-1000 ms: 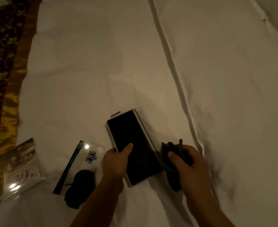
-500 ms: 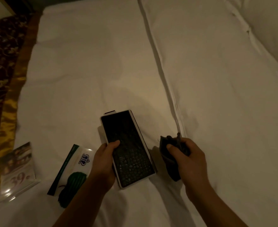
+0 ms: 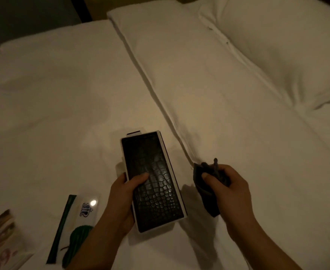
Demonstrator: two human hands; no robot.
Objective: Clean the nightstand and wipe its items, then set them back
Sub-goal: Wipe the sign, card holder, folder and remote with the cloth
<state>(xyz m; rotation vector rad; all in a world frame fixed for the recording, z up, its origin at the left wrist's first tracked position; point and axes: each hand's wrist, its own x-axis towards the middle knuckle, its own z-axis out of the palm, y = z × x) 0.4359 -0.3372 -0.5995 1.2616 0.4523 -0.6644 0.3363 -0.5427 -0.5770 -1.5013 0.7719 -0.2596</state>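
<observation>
At the lower centre of the frame the left hand [image 3: 121,193] grips a black box [image 3: 153,182] above the bed [image 3: 62,94], the right hand [image 3: 228,190] clenches a dark cloth [image 3: 205,191] beside it, so wiping seems next.

bed [image 3: 72,84]: white sheet, dim warm light; a seam runs diagonally from the top centre down toward the right hand. pillow [image 3: 288,55]: white, upper right corner.
flat case [image 3: 153,180]: long rectangle, black crocodile-pattern top, white rim, lying on the bed, small dark tab at its far end.
left hand [image 3: 124,193]: clasping the case's left edge, thumb across the black top.
right hand [image 3: 230,190]: closed around a dark cloth [image 3: 207,191], just right of the case, cloth hanging below the fist.
printed card [image 3: 76,217]: white with green stripe, crest logo and glare spot, left of the left forearm.
leaflet stand [image 3: 0,244]: clear, bottom left corner, print blurred.
</observation>
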